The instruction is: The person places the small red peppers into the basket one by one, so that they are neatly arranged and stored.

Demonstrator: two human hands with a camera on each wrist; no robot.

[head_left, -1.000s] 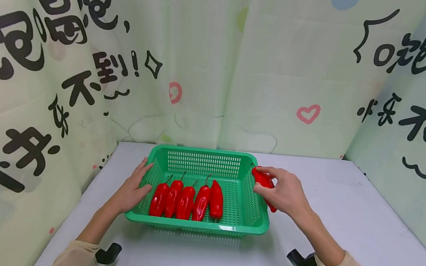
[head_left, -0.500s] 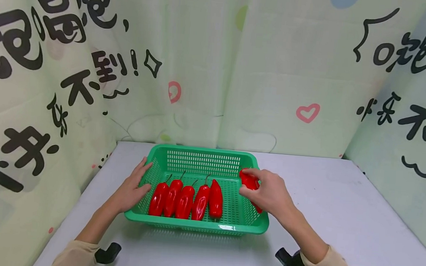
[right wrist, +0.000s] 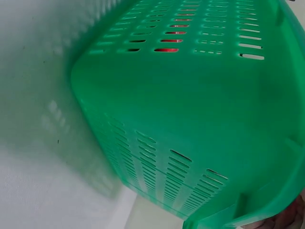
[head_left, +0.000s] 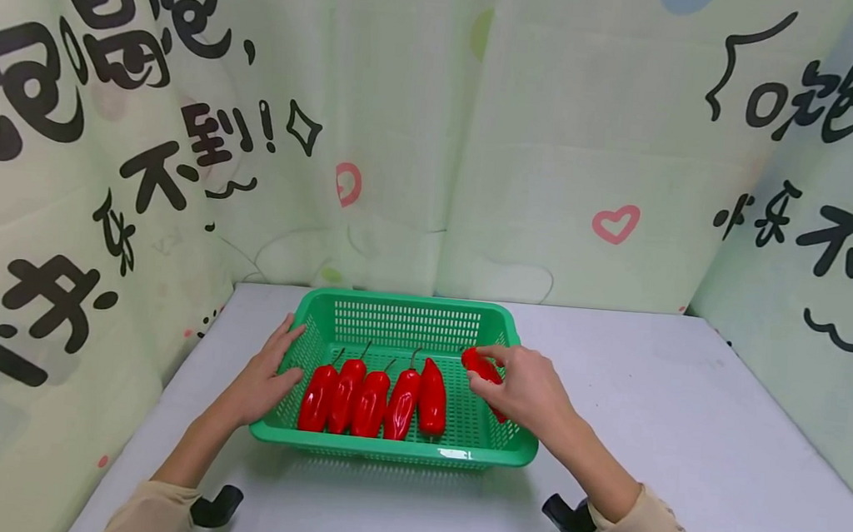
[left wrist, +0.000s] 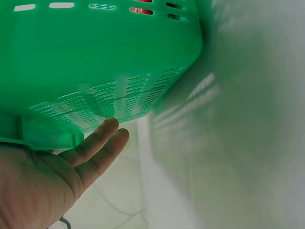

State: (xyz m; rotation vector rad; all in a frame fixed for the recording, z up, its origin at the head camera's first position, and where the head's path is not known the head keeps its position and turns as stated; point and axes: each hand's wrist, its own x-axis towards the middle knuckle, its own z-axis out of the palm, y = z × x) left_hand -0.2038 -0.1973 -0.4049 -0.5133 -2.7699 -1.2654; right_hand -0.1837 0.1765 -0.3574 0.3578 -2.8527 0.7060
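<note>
A green plastic basket (head_left: pixel 390 448) holds several glossy red chili peppers (head_left: pixel 402 406), lying side by side from its left part to the middle. My right hand (head_left: pixel 525 391) pinches another red chili pepper (head_left: pixel 484 366) between thumb and fingers, over the right part of the basket. That pepper tilts, and my hand covers part of it. My left hand (head_left: pixel 261 382) rests at the basket's left rim, thumb and fingers straight. The left wrist view shows two straight fingers (left wrist: pixel 97 148) beside the basket's outer wall (left wrist: pixel 119 57). Only a bit of my right hand shows at the right wrist view's lower corner.
The basket stands on a white table (head_left: pixel 649 400). Behind and on both sides hangs a pale green curtain (head_left: pixel 543 125) with dark lettering. Black curved pieces (head_left: pixel 218 507) sit at both wrists.
My right hand has moved left with the pepper, from the basket's right rim to over its inside. My left hand and the other peppers have stayed in place.
</note>
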